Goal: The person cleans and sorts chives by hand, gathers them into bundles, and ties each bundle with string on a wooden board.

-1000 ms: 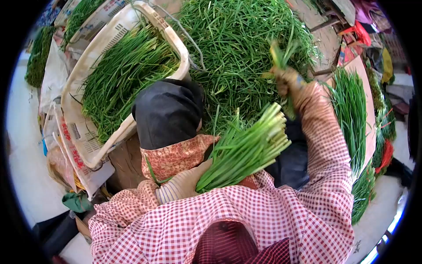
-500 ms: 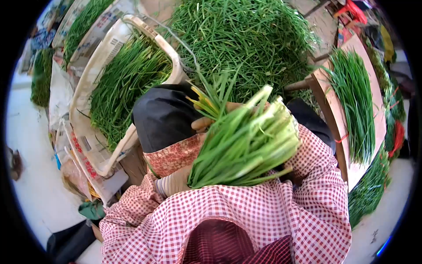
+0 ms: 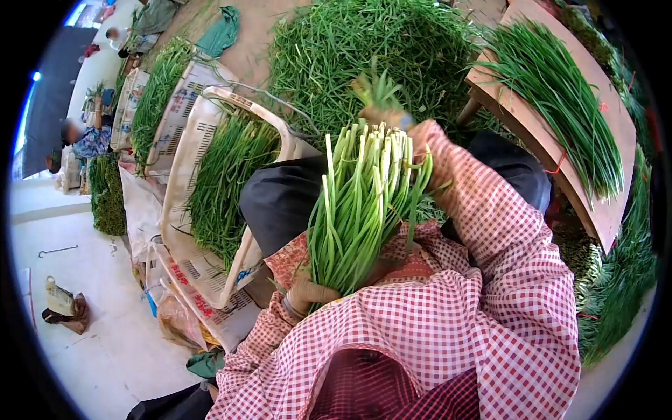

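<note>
A thick bunch of garlic chives (image 3: 364, 203) stands upright over my lap, pale cut stems at the top and green leaves below. My left hand (image 3: 308, 292), in a tan glove, is closed around its leafy lower end. Beyond the stems, my right hand (image 3: 386, 117) is stretched over the big heap of loose green leaves (image 3: 364, 56). It is blurred, and a small tuft of leaves (image 3: 378, 91) sticks up from it; its fingers look closed on the tuft.
A white plastic basket (image 3: 168, 203) with more chives stands at my left, other filled baskets behind it. On my right is a wooden bench (image 3: 609, 98) bearing chives (image 3: 560, 98) with red ties. Another person (image 3: 91, 140) is at far left.
My right hand has moved forward from beside the bunch to the heap with the tuft. The bunch has turned from slanting to upright. The view has shifted, showing more on the left.
</note>
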Tool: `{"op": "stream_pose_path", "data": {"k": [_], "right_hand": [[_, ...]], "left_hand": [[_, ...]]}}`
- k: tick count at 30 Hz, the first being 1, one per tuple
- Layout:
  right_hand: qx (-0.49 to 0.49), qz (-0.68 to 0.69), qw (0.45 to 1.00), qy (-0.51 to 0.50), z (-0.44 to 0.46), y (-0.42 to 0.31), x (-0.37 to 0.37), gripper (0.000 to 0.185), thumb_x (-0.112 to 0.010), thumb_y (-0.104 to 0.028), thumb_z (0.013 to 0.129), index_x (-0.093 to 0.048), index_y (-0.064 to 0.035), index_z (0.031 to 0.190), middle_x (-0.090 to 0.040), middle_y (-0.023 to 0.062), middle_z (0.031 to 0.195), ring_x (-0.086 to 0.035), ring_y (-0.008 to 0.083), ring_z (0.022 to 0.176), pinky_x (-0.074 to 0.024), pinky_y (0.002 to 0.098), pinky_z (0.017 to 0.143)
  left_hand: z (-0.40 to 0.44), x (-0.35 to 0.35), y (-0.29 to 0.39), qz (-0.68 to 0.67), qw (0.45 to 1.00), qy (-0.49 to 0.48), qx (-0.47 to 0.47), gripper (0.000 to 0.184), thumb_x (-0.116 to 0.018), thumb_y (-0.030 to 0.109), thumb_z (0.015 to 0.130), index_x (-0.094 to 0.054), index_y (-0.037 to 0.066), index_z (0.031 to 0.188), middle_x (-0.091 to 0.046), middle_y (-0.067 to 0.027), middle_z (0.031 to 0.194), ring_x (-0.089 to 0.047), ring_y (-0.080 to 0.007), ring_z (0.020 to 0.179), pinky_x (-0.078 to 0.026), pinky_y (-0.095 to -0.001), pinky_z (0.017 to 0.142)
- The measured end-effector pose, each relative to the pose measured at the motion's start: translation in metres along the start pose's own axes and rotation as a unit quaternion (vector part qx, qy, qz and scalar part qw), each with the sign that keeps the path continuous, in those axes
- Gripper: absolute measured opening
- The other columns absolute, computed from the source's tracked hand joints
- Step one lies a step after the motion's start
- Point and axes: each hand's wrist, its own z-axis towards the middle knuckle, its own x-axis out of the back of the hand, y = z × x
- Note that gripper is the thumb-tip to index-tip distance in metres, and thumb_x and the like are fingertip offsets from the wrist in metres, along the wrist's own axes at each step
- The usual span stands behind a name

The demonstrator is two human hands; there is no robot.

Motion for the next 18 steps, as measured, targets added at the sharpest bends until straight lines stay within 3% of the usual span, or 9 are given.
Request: {"op": "stream_pose_path", "data": {"k": [5,7,10,12,14,16,17,18], "right_hand": [[0.040,0.009,0.966,0.256,0.034,-0.049,0.087,0.056,-0.059,-0.036,0.092,-0.043,-0.0049,0.136,-0.047,0.0220,0.129,-0.053,0.0328,0.114,-0.0500,0.0442,0.093],[0.044,0.035,0.951,0.305,0.027,-0.073,0.123,0.054,-0.058,-0.035,0.093,-0.044,-0.0048,0.135,-0.048,0.0221,0.128,-0.054,0.0323,0.113,-0.0505,0.0433,0.093],[0.015,0.122,0.967,0.223,-0.018,-0.076,0.100,0.052,-0.058,-0.034,0.093,-0.045,-0.0046,0.134,-0.049,0.0223,0.126,-0.054,0.0316,0.111,-0.0514,0.0419,0.092],[0.001,0.189,0.978,0.093,-0.059,-0.048,0.048,0.051,-0.062,-0.033,0.091,-0.047,-0.0043,0.131,-0.059,0.0152,0.106,-0.060,0.0247,0.093,-0.0544,0.0373,0.081],[-0.023,0.022,0.999,0.009,-0.079,-0.021,0.011,0.050,-0.066,-0.032,0.088,-0.051,-0.0042,0.128,-0.064,0.0089,0.090,-0.061,0.0197,0.078,-0.0549,0.0354,0.074],[0.010,-0.244,0.969,-0.045,-0.082,-0.008,0.002,0.047,-0.067,-0.032,0.086,-0.056,-0.0037,0.121,-0.064,0.0077,0.086,-0.060,0.0186,0.076,-0.0528,0.0356,0.072],[0.061,-0.311,0.945,-0.079,-0.080,-0.005,0.002,0.044,-0.066,-0.033,0.086,-0.059,-0.0033,0.118,-0.065,0.0091,0.088,-0.060,0.0189,0.078,-0.0519,0.0356,0.073],[0.075,-0.276,0.954,-0.091,-0.070,0.003,0.004,0.035,-0.061,-0.030,0.088,-0.062,-0.0032,0.110,-0.063,0.0091,0.085,-0.059,0.0178,0.075,-0.0500,0.0338,0.067]], "left_hand": [[-0.011,-0.009,-0.001,-0.165,0.985,0.030,0.050,0.071,-0.068,-0.006,0.063,-0.051,-0.002,0.131,-0.060,-0.0180,0.123,-0.060,-0.0291,0.110,-0.047,-0.0398,0.097],[-0.012,-0.004,-0.003,-0.205,0.976,0.040,0.057,0.069,-0.067,-0.005,0.064,-0.051,-0.002,0.131,-0.061,-0.0181,0.123,-0.060,-0.0297,0.109,-0.048,-0.0400,0.096],[-0.010,0.016,-0.017,-0.168,0.985,0.025,0.044,0.069,-0.065,-0.004,0.063,-0.051,-0.001,0.130,-0.061,-0.0173,0.122,-0.060,-0.0316,0.109,-0.047,-0.0418,0.096],[-0.006,0.010,-0.012,-0.160,0.985,0.034,0.048,0.070,-0.065,-0.005,0.063,-0.050,-0.001,0.131,-0.061,-0.0175,0.122,-0.060,-0.0318,0.109,-0.047,-0.0420,0.096],[-0.002,-0.005,-0.002,-0.162,0.985,0.044,0.045,0.070,-0.064,-0.005,0.063,-0.050,0.000,0.132,-0.060,-0.0172,0.124,-0.059,-0.0317,0.110,-0.047,-0.0421,0.097],[-0.004,-0.013,0.004,-0.145,0.986,0.060,0.063,0.070,-0.065,-0.005,0.064,-0.049,0.000,0.132,-0.059,-0.0170,0.125,-0.059,-0.0315,0.111,-0.047,-0.0421,0.097],[-0.005,-0.014,0.006,-0.130,0.985,0.076,0.079,0.070,-0.065,-0.004,0.064,-0.049,0.000,0.133,-0.059,-0.0168,0.125,-0.059,-0.0313,0.111,-0.046,-0.0421,0.098],[-0.006,-0.008,0.004,-0.127,0.988,0.057,0.067,0.070,-0.066,-0.003,0.065,-0.049,0.000,0.133,-0.059,-0.0169,0.125,-0.059,-0.0307,0.111,-0.047,-0.0416,0.097]]}}
